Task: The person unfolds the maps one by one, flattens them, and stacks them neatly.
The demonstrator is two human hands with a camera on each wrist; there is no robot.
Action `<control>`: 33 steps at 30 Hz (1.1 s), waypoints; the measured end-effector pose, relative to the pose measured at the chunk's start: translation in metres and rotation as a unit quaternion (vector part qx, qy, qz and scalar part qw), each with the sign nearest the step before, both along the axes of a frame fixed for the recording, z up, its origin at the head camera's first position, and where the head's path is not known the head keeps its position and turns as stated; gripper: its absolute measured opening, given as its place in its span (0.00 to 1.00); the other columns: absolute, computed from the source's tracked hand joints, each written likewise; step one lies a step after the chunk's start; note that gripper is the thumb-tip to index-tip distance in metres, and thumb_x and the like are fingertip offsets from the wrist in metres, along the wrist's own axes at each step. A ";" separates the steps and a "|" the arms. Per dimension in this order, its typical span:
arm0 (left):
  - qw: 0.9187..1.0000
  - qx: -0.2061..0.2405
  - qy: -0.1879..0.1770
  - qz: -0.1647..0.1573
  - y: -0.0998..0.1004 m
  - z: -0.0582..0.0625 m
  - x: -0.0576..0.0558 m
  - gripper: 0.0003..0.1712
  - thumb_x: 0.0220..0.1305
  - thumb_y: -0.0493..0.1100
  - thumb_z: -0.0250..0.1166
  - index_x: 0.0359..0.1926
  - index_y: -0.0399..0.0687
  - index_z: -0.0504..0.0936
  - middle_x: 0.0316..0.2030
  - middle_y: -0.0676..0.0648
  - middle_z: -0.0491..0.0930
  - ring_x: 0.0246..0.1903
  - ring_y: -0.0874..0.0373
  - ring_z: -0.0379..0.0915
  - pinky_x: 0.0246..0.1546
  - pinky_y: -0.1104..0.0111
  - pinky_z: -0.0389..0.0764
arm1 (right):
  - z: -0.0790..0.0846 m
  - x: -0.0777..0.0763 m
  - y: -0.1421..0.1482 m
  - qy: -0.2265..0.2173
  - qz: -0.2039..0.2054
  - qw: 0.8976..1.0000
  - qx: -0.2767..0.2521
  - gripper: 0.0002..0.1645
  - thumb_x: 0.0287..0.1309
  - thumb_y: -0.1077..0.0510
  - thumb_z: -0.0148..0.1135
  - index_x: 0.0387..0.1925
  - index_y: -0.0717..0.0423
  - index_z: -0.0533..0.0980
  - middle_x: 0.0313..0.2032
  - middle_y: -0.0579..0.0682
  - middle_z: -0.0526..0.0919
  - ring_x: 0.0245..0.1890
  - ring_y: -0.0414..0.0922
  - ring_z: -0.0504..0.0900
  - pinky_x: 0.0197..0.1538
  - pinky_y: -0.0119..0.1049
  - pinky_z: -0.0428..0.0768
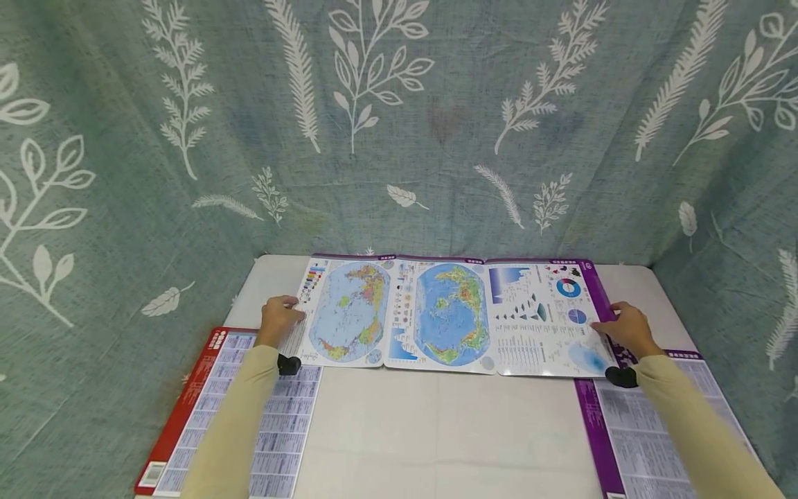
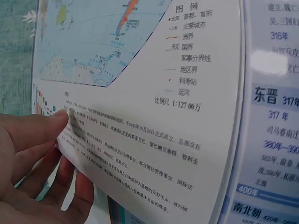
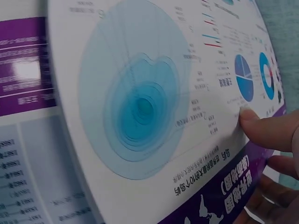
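Observation:
A three-panel fold-out world map (image 1: 451,312) stretches between my two hands at the far part of the table. It carries two oval maps and a panel of charts with a purple border. My left hand (image 1: 279,320) pinches its left edge; in the left wrist view the thumb lies on the printed face (image 2: 140,135) and the other fingers are behind the sheet. At the opposite end, my right hand (image 1: 630,329) pinches the purple-bordered edge, thumb on top near a blue pie chart (image 3: 244,77), fingers partly hidden underneath.
A red-bordered chart sheet (image 1: 181,402) lies at the left, partly under my left forearm. On the right is a purple-bordered chart sheet (image 1: 642,430), partly covered by the map and my right forearm. Behind the white table (image 1: 436,430) hangs a green leaf-patterned cloth (image 1: 449,187).

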State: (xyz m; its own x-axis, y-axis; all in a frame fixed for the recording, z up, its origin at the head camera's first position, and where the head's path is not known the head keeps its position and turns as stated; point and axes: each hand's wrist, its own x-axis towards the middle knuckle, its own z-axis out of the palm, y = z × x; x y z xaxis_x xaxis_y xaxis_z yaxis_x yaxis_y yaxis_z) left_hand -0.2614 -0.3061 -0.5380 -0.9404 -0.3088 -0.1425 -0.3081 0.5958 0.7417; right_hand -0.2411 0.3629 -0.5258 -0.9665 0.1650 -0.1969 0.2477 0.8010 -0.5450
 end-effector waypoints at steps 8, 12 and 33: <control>0.999 -0.028 -0.013 -0.017 0.001 -0.008 -0.004 0.28 0.52 0.32 0.64 0.56 0.28 0.74 0.54 0.29 0.73 0.52 0.40 0.68 0.54 0.52 0.71 | -0.011 0.005 -0.006 0.025 0.011 0.999 0.023 0.41 0.53 0.55 0.66 0.55 0.83 0.60 0.45 0.77 0.68 0.42 0.68 0.71 0.48 0.64 0.72; 0.999 -0.034 -0.001 -0.018 -0.002 -0.006 -0.002 0.25 0.52 0.33 0.62 0.53 0.29 0.76 0.51 0.29 0.75 0.49 0.40 0.71 0.50 0.52 0.74 | -0.012 0.005 -0.009 0.032 0.011 0.999 0.019 0.39 0.52 0.57 0.66 0.55 0.82 0.61 0.47 0.77 0.66 0.45 0.69 0.68 0.50 0.65 0.70; 0.997 -0.048 0.026 -0.046 -0.030 0.021 0.025 0.23 0.63 0.41 0.59 0.57 0.35 0.75 0.54 0.33 0.74 0.49 0.40 0.72 0.48 0.50 0.72 | 0.007 0.004 -0.051 0.060 0.039 0.995 -0.073 0.28 0.60 0.58 0.59 0.56 0.73 0.67 0.52 0.72 0.70 0.48 0.64 0.71 0.50 0.55 0.75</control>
State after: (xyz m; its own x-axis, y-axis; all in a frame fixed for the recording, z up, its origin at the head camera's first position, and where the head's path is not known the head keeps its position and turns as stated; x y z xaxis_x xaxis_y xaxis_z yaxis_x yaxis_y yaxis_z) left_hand -0.2366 -0.3362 -0.5175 -0.9706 -0.2310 -0.0675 -0.2122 0.6893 0.6927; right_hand -0.2373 0.3115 -0.5192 -0.9931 0.0673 -0.0959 0.1148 0.7247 -0.6794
